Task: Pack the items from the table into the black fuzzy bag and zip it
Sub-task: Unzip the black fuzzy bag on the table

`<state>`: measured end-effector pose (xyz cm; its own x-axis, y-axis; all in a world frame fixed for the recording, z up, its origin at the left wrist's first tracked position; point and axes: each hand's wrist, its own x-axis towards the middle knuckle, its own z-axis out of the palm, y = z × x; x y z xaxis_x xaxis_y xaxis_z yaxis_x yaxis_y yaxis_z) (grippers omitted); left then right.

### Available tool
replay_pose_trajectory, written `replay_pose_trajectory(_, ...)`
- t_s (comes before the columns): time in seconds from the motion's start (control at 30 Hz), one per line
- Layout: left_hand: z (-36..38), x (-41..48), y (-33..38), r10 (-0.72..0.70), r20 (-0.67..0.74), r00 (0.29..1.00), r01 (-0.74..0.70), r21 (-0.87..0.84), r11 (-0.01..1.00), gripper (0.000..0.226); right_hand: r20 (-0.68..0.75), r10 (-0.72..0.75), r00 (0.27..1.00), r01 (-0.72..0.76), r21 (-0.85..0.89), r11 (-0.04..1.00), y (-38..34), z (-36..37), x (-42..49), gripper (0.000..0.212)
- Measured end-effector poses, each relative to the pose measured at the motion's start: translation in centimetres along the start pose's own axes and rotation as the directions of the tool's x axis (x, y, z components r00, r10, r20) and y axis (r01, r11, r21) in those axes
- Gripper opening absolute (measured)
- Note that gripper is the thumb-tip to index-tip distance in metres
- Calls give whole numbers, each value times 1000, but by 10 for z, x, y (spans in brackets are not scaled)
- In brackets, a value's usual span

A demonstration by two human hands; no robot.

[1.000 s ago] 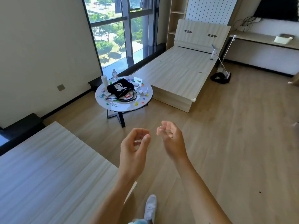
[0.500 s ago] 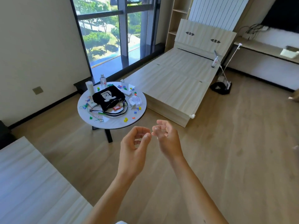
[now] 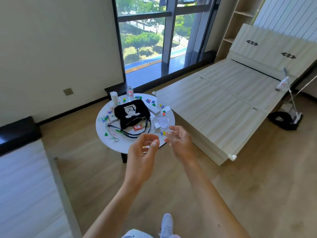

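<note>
The black fuzzy bag (image 3: pixel 131 113) with a white figure on it lies on the round white table (image 3: pixel 120 143), its strap looped toward me. Around it lie a red packet (image 3: pixel 137 127), a white charger with a coiled cable (image 3: pixel 158 125), a white roll (image 3: pixel 114 98), a water bottle (image 3: pixel 130 93) and several small coloured pieces. My left hand (image 3: pixel 143 158) hovers at the table's near edge, fingers loosely curled, holding nothing. My right hand (image 3: pixel 180 141) floats beside it, fingers relaxed, also empty.
A bare wooden bed frame (image 3: pixel 223 107) stands right of the table. Another wooden surface (image 3: pixel 25 194) lies at the lower left. A tall window (image 3: pixel 154 40) is behind the table. A tripod with a black base (image 3: pixel 284 120) stands at the right. My white shoe (image 3: pixel 167 224) is on the floor.
I have moved closer to the table, which now sits nearer and larger in view. Both hands keep the same raised, empty pose and now reach the table's near edge.
</note>
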<state>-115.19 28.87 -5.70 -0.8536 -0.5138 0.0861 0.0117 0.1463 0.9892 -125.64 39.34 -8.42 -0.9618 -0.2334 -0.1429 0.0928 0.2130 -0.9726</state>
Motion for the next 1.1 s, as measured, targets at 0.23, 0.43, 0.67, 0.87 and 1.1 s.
replay_pose_trajectory(0.23,36,81,-2,-34,-127,991,42,61,997,12,177,13,984,4,-96,995,-15,-1,110,27)
replay_pose_trajectory(0.43,46,154,-27,-82,-175,981,95,67,993,14,263,25,964,4,-109,994,-10,29,187,16)
replay_pose_trajectory(0.67,46,267,-67,-147,-212,966,151,3,988,12,306,78,949,-27,-169,985,-3,65,291,18)
replay_pose_trajectory(0.87,50,344,-105,-223,-198,955,238,52,970,10,325,142,935,-77,-205,976,11,85,378,25)
replay_pose_trajectory(1.1,72,404,-174,-333,-247,910,363,87,928,8,446,195,873,-70,-281,957,69,121,468,19)
